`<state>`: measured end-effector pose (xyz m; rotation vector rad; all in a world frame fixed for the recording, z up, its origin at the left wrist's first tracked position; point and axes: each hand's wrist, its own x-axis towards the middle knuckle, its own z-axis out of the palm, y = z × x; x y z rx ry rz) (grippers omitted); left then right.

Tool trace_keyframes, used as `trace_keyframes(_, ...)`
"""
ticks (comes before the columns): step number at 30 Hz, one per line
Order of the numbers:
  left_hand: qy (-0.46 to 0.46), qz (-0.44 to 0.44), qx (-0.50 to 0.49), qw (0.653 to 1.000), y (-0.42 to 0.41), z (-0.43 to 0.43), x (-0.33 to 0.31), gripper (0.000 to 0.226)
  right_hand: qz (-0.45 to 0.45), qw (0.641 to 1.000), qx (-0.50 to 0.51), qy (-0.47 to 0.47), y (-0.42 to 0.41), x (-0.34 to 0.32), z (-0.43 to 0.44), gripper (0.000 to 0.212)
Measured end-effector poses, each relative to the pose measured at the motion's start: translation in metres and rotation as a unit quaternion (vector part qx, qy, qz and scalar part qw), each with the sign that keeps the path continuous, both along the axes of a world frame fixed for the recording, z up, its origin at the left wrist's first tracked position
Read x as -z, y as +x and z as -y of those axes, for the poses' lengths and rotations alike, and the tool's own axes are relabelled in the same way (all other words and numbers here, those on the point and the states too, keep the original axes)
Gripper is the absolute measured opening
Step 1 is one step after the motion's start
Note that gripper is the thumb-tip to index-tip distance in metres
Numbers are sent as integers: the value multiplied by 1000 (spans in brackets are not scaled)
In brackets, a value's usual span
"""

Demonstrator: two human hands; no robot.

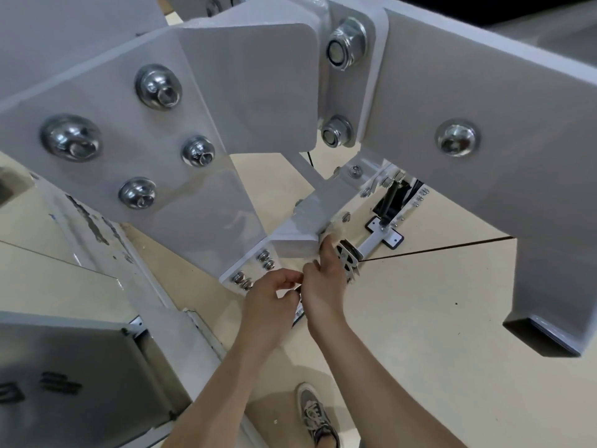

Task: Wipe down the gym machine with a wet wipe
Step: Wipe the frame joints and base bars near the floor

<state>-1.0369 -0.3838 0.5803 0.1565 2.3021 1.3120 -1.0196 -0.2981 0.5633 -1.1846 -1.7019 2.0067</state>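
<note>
The white gym machine fills the view, with a bolted plate [135, 130] close to the camera and a lower beam [310, 221] beneath it. My right hand [323, 282] reaches up to the near end of that beam. Its thumb and fingertips hold a pale wet wipe [336, 227] against the beam's corner, and most of the wipe is hidden by the fingers. My left hand [269, 299] sits just left of the right wrist with its fingers curled and its thumb near its fingertips. Whether it pinches anything is unclear.
A thick white arm [484, 156] of the machine crosses the right side overhead. A perforated metal part [347, 258] and a black-footed strut [384, 221] stand just right of the hands. A grey metal cover [80, 367] is at lower left. My shoe [315, 415] rests on the beige floor.
</note>
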Motion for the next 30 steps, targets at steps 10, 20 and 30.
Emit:
trace_keyframes(10,-92,-261,91,957,-11,-23,-3,52,-149,947,64,-278,1,12,-44,17)
trace_keyframes(20,-311,-449,323,773,-46,-22,18,78,-8,992,107,70,-21,16,-50,11)
trace_keyframes(30,-346,-448,340,751,-47,-18,22,98,64,958,244,139,-67,29,-101,19)
